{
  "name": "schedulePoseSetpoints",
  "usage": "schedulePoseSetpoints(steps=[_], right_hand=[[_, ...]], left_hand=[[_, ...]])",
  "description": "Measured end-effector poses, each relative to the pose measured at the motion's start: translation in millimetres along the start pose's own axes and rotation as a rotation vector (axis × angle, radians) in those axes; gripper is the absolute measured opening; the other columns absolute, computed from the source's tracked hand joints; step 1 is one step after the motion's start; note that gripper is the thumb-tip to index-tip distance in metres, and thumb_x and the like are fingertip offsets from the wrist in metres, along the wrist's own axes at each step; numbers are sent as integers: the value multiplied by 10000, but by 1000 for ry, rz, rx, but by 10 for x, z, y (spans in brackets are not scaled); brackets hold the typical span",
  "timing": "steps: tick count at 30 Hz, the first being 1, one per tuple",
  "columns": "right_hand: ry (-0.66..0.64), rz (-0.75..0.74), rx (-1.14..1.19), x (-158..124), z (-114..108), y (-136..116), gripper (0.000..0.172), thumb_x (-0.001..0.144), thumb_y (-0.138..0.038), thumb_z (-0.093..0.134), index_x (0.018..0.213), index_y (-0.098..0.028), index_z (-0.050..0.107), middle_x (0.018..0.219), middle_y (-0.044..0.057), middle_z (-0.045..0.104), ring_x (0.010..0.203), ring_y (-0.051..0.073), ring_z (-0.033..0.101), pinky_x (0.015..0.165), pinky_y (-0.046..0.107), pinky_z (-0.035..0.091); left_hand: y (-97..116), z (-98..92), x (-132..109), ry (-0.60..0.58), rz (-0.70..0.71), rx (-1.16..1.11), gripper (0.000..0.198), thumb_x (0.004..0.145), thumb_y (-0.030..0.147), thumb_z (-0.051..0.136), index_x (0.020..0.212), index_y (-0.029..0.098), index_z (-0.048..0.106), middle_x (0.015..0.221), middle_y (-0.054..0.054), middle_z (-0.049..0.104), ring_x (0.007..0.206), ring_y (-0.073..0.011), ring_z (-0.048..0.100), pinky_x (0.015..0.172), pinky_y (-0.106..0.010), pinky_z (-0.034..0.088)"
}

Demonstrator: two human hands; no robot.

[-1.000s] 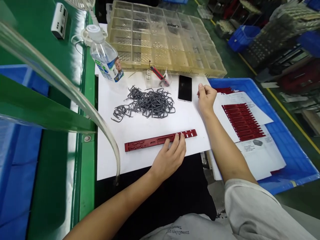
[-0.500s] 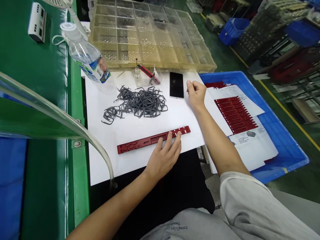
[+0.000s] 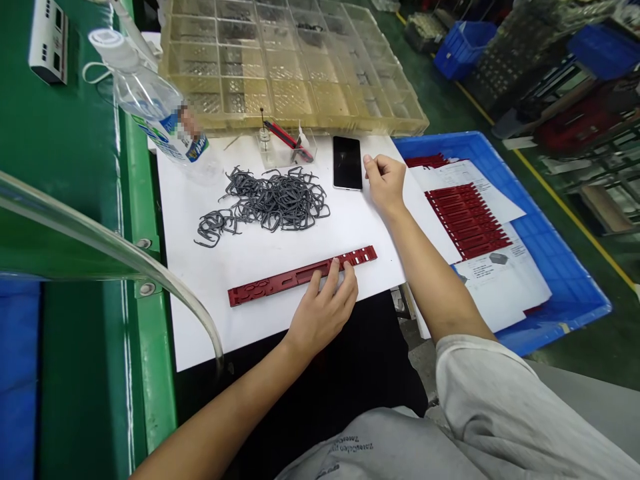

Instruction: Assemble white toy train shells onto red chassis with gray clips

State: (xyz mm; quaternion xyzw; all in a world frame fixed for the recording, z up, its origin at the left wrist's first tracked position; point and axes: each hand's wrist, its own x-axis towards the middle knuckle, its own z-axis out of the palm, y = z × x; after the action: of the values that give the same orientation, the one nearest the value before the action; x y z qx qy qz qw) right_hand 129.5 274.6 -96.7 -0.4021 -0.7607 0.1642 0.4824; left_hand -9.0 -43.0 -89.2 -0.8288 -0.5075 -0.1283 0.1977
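Note:
A long red plastic strip (image 3: pixel 280 283) lies across the white sheet (image 3: pixel 260 313) in front of me. My left hand (image 3: pixel 323 310) rests flat with its fingers stretched out, the fingertips pressing on the strip's right part. My right hand (image 3: pixel 385 181) sits loosely curled on the sheet just right of a black phone (image 3: pixel 347 162); I see nothing in it. A heap of grey wire-like clips (image 3: pixel 270 200) lies behind the strip, apart from both hands.
A yellowish compartment tray (image 3: pixel 285 60) stands at the back, a tilted water bottle (image 3: pixel 150 100) at the back left, a small clear box with tools (image 3: pixel 285 143) between. A blue crate (image 3: pixel 565 267) on the right holds red strips (image 3: pixel 467 220) and papers. A clear tube (image 3: pixel 100 233) arcs at left.
Only my viewpoint has shifted, so everything sits a little more to the left and higher. Both hands keep their places on the strip and beside the phone.

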Motion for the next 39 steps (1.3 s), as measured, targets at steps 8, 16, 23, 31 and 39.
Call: schedulePoseSetpoints(steps=[8,16,23,31,39], right_hand=[[-43,-6,-13,-9,-16,15,698,1093,-781,533,639,-256,458,597,-32,421,602,143,388,666,373,375],[-80,31,-13,-11,-33,21,647,1081,-685,639,631,-260,453,601,-29,416,619,156,394,697,384,431],[-90,25,-8,-15,-36,17,632,1074,-641,669,619,-262,447,607,-33,385,620,156,400,690,381,423],[-91,10,-47,-32,-19,-7,639,1062,-694,637,622,-260,472,601,-21,376,633,176,406,681,384,410],[-85,25,-36,-43,-16,-52,671,1021,-784,630,617,-267,492,587,-19,363,624,180,387,665,388,403]], left_hand=[[26,20,-25,43,-52,-17,425,1089,190,511,1416,141,777,1655,-143,664,1412,-295,676,1074,-432,520],[7,-8,-6,4,11,17,434,1104,179,499,1439,115,767,1622,-176,685,1352,-310,718,997,-422,565],[3,-25,-19,-22,16,12,429,1123,167,492,1466,110,743,1659,-187,649,1375,-318,704,1009,-420,581],[-15,-46,-1,-19,25,21,424,1115,159,498,1452,70,739,1667,-219,630,1345,-318,705,1000,-416,574],[15,1,-36,-67,-6,-46,459,1126,202,496,1519,66,691,1688,-240,603,1425,-332,676,1048,-423,563]])
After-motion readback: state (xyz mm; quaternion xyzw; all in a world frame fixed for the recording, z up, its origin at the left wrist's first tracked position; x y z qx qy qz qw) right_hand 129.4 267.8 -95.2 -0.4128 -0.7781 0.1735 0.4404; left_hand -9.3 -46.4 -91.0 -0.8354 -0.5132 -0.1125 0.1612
